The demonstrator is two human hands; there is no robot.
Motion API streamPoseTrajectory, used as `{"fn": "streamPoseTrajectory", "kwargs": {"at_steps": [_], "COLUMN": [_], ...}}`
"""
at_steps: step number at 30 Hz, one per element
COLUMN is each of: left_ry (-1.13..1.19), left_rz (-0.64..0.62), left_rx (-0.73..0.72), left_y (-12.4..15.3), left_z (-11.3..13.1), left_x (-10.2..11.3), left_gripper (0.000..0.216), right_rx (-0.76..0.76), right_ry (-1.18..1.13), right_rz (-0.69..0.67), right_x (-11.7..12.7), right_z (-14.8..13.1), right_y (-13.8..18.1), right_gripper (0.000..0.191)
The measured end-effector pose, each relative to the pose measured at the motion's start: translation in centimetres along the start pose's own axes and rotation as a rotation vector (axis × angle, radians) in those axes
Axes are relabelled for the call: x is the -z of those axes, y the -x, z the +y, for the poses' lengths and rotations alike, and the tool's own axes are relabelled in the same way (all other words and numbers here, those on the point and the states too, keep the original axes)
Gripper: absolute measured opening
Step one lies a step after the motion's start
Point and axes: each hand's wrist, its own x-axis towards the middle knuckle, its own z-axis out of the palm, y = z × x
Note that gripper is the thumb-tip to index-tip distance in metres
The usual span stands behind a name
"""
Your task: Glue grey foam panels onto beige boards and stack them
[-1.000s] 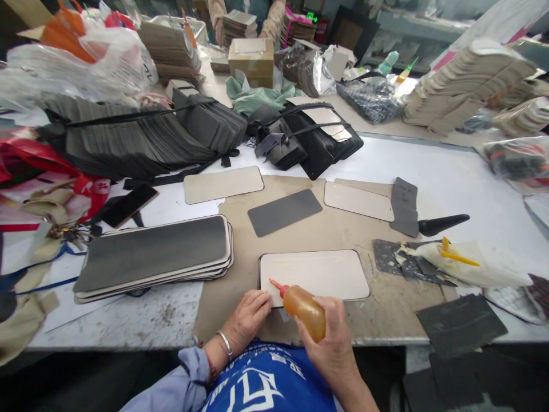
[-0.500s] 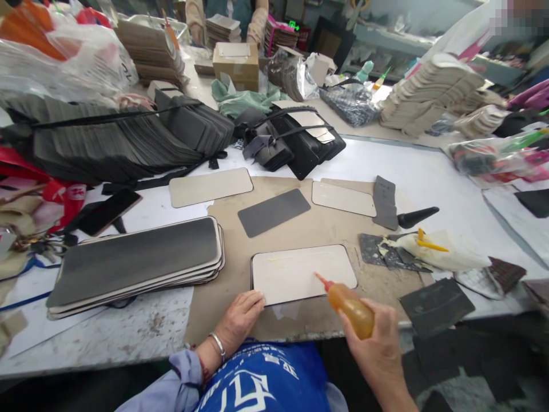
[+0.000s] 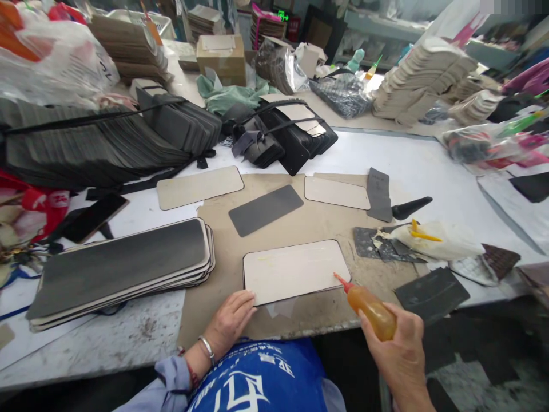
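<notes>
My right hand (image 3: 398, 337) is closed around a squeeze bottle (image 3: 372, 312) of amber liquid with a red nozzle. The nozzle tip points down at the right end of a pale rounded panel (image 3: 295, 272), which lies on brown card. Whether the tip touches the surface I cannot tell. Faint yellowish streaks show along the panel's upper part. At the panel's lower left corner rests my left hand (image 3: 229, 323), fingers stretched out and their tips on the edge; its thumb is hidden. A dark grey rectangular piece (image 3: 266, 210) lies just beyond the panel.
On the left is a stack of long grey-topped panels (image 3: 124, 269), with a phone (image 3: 95, 217) behind it. To the right lie a white bag of paste (image 3: 437, 239), a black-handled tool (image 3: 412, 208) and dark sheets (image 3: 432, 292). Bundled black pieces (image 3: 107, 131) line the back.
The bottle in my right hand has moved right along the panel, its nozzle now near the right end. My left hand stays at the corner. The camera view has shifted slightly.
</notes>
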Motion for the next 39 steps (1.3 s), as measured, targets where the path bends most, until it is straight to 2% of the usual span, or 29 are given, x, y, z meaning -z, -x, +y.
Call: {"fn": "streamPoseTrajectory", "kwargs": {"at_steps": [3, 6, 8, 10, 13, 16, 20, 22, 25, 29, 34, 39], "left_ry": [-0.024, -0.029, 0.056, 0.17, 0.26, 0.301, 0.342, 0.343, 0.411, 0.618, 0.679, 0.712], "left_rz": [0.043, 0.129, 0.153, 0.144, 0.153, 0.188, 0.224, 0.246, 0.255, 0.163, 0.134, 0.077], "left_rx": [0.174, 0.5, 0.735, 0.92, 1.068, 1.154, 1.238, 1.255, 1.308, 1.406, 1.375, 1.347], "left_y": [-0.4, -0.7, -1.0, -1.4, -2.1, -3.0, -3.8, -4.1, -4.5, -4.9, -4.9, -5.0], "left_z": [0.5, 0.9, 1.2, 1.4, 1.8, 2.2, 2.6, 2.7, 2.7, 2.4, 2.4, 2.5], "left_x": [-0.3, -1.0, -1.3, -1.5, -1.6, -1.5, -1.3, -1.1, -0.6, -0.1, 0.0, -0.1], "left_gripper": [0.014, 0.017, 0.023, 0.027, 0.028, 0.025, 0.021, 0.021, 0.021, 0.019, 0.02, 0.019], "right_rx": [-0.001, -0.006, 0.021, 0.062, 0.072, -0.038, -0.364, -0.43, -0.383, -0.246, -0.031, 0.087], "right_ry": [0.042, 0.057, 0.014, -0.118, -0.409, -0.583, -0.633, -0.636, -0.663, -0.719, -0.753, -0.762], "right_rz": [0.011, 0.028, 0.015, -0.045, -0.192, -0.258, -0.3, -0.32, -0.351, -0.39, -0.382, -0.365], "right_x": [-0.2, -0.9, -1.4, -1.7, -2.0, -2.0, -1.8, -1.9, -2.2, -3.2, -4.4, -4.8], "right_z": [0.9, 0.3, -1.1, -3.2, -6.2, -7.3, -5.7, -4.8, -4.7, -6.1, -8.3, -9.6], "right_y": [-1.1, -1.8, -1.8, -1.2, 0.2, 0.9, 0.3, -0.2, -0.5, -0.4, -0.9, -1.4], "right_gripper": [0.044, 0.043, 0.041, 0.037, 0.034, 0.036, 0.047, 0.051, 0.05, 0.045, 0.04, 0.038]}}
